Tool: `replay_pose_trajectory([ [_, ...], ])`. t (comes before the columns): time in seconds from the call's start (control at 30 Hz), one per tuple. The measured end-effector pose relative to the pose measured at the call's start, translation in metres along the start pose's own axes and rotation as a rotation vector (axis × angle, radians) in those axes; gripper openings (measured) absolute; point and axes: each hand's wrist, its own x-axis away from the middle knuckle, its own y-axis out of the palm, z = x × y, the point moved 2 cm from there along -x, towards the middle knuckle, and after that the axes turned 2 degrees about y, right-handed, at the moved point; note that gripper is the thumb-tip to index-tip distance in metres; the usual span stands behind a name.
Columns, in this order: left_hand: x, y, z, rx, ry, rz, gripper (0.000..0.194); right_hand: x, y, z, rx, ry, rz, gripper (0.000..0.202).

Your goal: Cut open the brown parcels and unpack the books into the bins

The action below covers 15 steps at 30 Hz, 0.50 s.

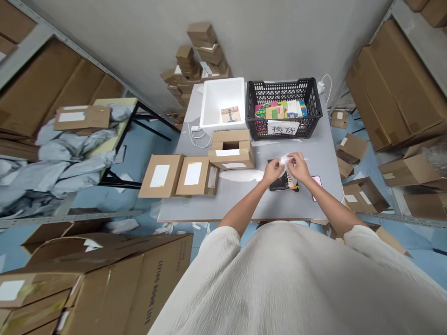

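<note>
Both hands meet over the right half of the grey table [240, 197]. My left hand [273, 170] and my right hand [297, 166] pinch a small crumpled piece of white, partly see-through plastic [285, 159] between their fingertips. Directly beneath them lies a flat black item with pale and yellow print [277, 183], perhaps a book; the hands cover part of it. A phone with a pinkish screen [316, 182] rests beside my right forearm, partly hidden by it.
At the table's back stand a white foam box [206, 104] and a black crate [251, 122] with colourful booklets. An opened carton [248, 158] and two labelled cartons [167, 177] sit to the left. Cartons [363, 197] lie on the right floor; a large box [139, 288] stands lower left.
</note>
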Motion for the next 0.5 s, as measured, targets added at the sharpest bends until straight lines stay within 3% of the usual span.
replay_pose_trajectory([
  [0.17,0.015,-0.015,-0.007,-0.003,-0.064,0.085,0.007,0.014,0.014,0.027,0.076,0.17,-0.119,0.06],
  [0.3,0.016,-0.026,-0.009,0.086,-0.094,0.148,0.009,0.022,0.026,0.036,0.049,0.19,-0.214,0.062],
  [0.5,0.011,-0.032,-0.009,0.257,-0.148,0.141,0.014,0.019,0.045,0.028,-0.093,0.32,-0.169,0.054],
])
